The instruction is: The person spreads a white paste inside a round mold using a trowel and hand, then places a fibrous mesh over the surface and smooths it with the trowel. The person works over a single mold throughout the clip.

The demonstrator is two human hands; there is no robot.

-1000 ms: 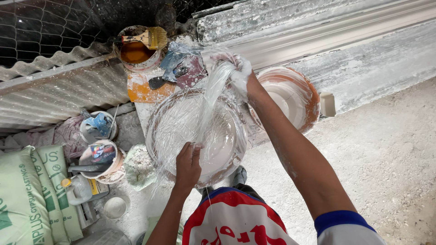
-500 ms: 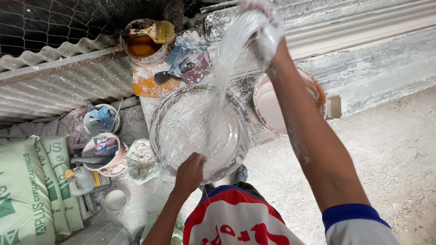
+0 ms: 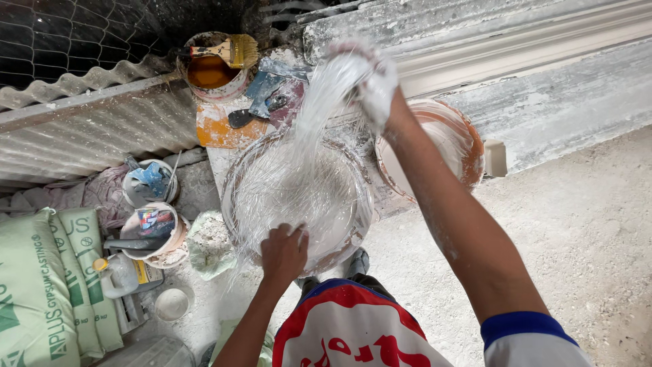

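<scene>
fibres: a wispy white bundle [image 3: 309,129], wet with plaster, stretched from the raised right hand [image 3: 370,78] down into the basin
right hand: plaster-coated, fist closed tight on the top of the fibres
left hand: [image 3: 284,253] fingers pressed flat on the basin's near edge, pinning the fibre ends
basin: [image 3: 238,177] round, shallow, white plaster inside
other containers: orange-rimmed bowl [image 3: 468,146] just right of the basin; tub of orange liquid [image 3: 207,75] with a brush [image 3: 227,49] across it
surroundings: dusty concrete floor [image 3: 577,238], green sacks [image 3: 41,285] at left
</scene>
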